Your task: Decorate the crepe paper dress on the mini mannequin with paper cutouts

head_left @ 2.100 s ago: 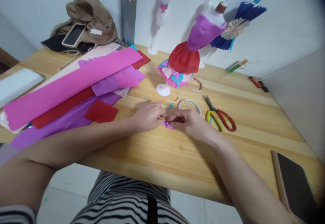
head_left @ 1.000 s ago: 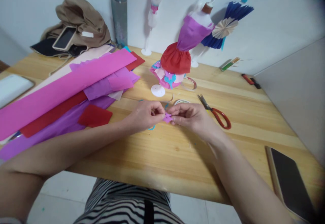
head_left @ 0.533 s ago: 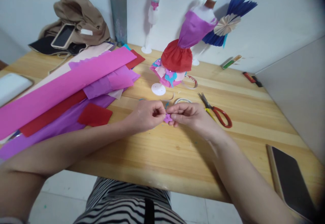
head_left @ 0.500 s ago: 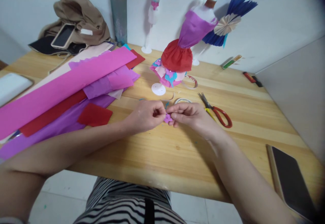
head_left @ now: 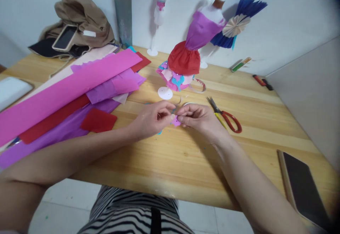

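My right hand pinches a small purple-pink paper flower between thumb and fingers, just above the table. A dark dot shows near the flower's middle. Close on its left is my left hand, fingers curled and thumb tip at the flower's edge; anything tiny in that pinch is hidden. Small blue scraps lie under and beside the hands. Behind them stands a white doll-like form wearing a purple paper top, a red gathered skirt and a hem of pink and blue pieces with flowers.
Red-handled scissors lie right of my hands, by a yellow tool. Coloured paper sheets are piled left. A phone rests at the right edge. Another phone lies on a brown bag. A tape ring sits behind.
My left hand's index finger has lifted and its fingers have spread a little from the tight pinch. The flower stays in my right hand, tilted slightly differently. A blue scrap now shows below my left hand.
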Demonstrator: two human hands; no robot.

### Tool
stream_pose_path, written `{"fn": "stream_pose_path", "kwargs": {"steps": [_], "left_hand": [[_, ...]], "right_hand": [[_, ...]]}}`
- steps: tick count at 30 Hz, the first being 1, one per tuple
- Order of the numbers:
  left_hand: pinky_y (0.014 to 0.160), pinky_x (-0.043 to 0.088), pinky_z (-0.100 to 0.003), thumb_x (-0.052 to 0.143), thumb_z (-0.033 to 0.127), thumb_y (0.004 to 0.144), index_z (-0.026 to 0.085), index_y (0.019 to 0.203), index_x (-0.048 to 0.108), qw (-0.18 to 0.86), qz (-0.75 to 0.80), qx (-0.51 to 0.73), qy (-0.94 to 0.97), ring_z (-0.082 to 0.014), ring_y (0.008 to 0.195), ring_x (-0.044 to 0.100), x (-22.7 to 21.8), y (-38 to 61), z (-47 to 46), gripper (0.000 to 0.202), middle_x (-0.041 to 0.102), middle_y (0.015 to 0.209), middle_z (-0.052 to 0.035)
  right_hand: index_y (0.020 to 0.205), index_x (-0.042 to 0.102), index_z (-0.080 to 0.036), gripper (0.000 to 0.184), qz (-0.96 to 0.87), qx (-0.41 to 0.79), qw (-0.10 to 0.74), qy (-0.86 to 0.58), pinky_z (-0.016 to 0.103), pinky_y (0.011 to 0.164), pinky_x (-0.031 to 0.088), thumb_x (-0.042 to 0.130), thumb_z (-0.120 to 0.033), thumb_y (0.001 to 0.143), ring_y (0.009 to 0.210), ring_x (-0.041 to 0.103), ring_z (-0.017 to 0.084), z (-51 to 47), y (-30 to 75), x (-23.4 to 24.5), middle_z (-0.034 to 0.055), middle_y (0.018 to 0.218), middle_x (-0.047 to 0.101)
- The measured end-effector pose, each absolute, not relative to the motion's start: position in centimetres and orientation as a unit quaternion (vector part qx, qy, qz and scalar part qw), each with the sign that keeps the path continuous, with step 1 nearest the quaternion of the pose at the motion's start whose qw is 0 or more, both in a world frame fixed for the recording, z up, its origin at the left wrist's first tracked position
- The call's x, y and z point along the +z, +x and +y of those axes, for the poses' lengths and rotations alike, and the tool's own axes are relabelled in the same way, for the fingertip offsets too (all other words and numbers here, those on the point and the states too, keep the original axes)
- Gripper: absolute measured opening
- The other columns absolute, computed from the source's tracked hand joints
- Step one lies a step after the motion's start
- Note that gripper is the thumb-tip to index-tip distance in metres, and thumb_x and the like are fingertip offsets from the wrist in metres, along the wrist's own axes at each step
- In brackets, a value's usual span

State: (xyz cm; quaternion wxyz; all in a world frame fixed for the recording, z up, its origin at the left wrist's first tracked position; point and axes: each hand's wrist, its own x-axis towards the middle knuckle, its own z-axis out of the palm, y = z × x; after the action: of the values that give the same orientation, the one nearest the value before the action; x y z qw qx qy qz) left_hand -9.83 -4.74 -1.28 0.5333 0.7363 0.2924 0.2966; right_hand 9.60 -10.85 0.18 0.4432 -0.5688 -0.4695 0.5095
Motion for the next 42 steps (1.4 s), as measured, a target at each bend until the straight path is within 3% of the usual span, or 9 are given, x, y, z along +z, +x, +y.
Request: {"fn": "stream_pose_path", "kwargs": {"steps": [6,9,13,17,27,32,37,42], "left_hand": [[0.055,0.049,-0.022,0.07,0.04,0.089,0.014,0.081,0.073,0.646,0.333,0.18,0.663,-0.0115,0.06,0.059,-1.0,-9.6,-4.1,0.027,0.071,0.072,-0.0031],[0.05,0.044,-0.018,0.077,0.036,0.083,0.014,0.073,0.072,0.666,0.354,0.158,0.637,-0.0079,0.053,0.054,-0.8,-9.3,-4.1,0.024,0.069,0.066,-0.0009],[0.051,0.043,-0.017,0.071,0.025,0.085,0.015,0.066,0.068,0.668,0.381,0.174,0.615,-0.0065,0.051,0.053,-0.6,-9.2,-4.1,0.022,0.066,0.061,0.0008],[0.052,0.04,-0.018,0.07,0.022,0.083,0.015,0.062,0.065,0.64,0.378,0.193,0.64,-0.007,0.052,0.052,-0.9,-9.4,-4.0,0.023,0.062,0.057,0.0021],[0.049,0.033,-0.017,0.069,0.025,0.078,0.016,0.064,0.064,0.637,0.338,0.218,0.657,-0.0061,0.052,0.044,-1.0,-9.4,-4.2,0.018,0.055,0.054,0.0046],[0.049,0.037,-0.017,0.071,0.025,0.078,0.016,0.064,0.064,0.65,0.345,0.208,0.644,-0.006,0.051,0.048,-1.3,-9.3,-4.0,0.018,0.059,0.056,0.0039],[0.05,0.042,-0.016,0.07,0.017,0.077,0.016,0.064,0.065,0.669,0.362,0.19,0.621,-0.0055,0.049,0.051,-1.1,-9.2,-4.1,0.014,0.063,0.058,0.0038],[0.049,0.045,-0.017,0.067,0.013,0.079,0.015,0.066,0.07,0.703,0.363,0.17,0.588,-0.0065,0.049,0.055,-0.6,-9.2,-4.1,0.014,0.068,0.061,0.0016]], "right_hand": [[0.084,0.078,-0.026,0.02,-0.451,0.499,0.467,-0.573,0.037,0.075,0.062,0.092,-0.035,0.073,0.076,0.074,0.02,-11.2,10.0,-0.2,0.0029,0.085,0.081],[0.083,0.077,-0.025,0.024,-0.458,0.489,0.463,-0.58,0.034,0.07,0.061,0.093,-0.038,0.071,0.071,0.072,0.019,-11.0,9.9,-0.3,0.0029,0.081,0.08],[0.081,0.076,-0.024,0.028,-0.465,0.487,0.457,-0.581,0.029,0.055,0.052,0.094,-0.039,0.067,0.055,0.059,0.013,-10.9,9.5,0.1,0.0002,0.069,0.073],[0.084,0.078,-0.023,0.026,-0.468,0.496,0.451,-0.576,0.03,0.055,0.051,0.091,-0.039,0.069,0.055,0.058,0.013,-11.0,9.0,0.6,-0.0006,0.068,0.071],[0.08,0.077,-0.023,0.019,-0.474,0.486,0.441,-0.586,0.028,0.051,0.042,0.087,-0.037,0.074,0.052,0.054,0.012,-10.9,10.0,-0.3,-0.0001,0.065,0.069],[0.085,0.076,-0.024,0.026,-0.472,0.492,0.437,-0.586,0.028,0.049,0.039,0.088,-0.044,0.074,0.052,0.054,0.013,-10.9,9.6,0.1,-0.0011,0.063,0.066],[0.071,0.07,-0.022,0.033,-0.474,0.491,0.429,-0.592,0.027,0.047,0.035,0.091,-0.048,0.068,0.05,0.049,0.011,-10.8,9.1,0.2,-0.0015,0.059,0.063],[0.071,0.071,-0.022,0.032,-0.453,0.512,0.438,-0.583,0.027,0.048,0.034,0.092,-0.045,0.07,0.051,0.047,0.011,-10.8,9.6,-0.3,-0.0026,0.057,0.06]]}}
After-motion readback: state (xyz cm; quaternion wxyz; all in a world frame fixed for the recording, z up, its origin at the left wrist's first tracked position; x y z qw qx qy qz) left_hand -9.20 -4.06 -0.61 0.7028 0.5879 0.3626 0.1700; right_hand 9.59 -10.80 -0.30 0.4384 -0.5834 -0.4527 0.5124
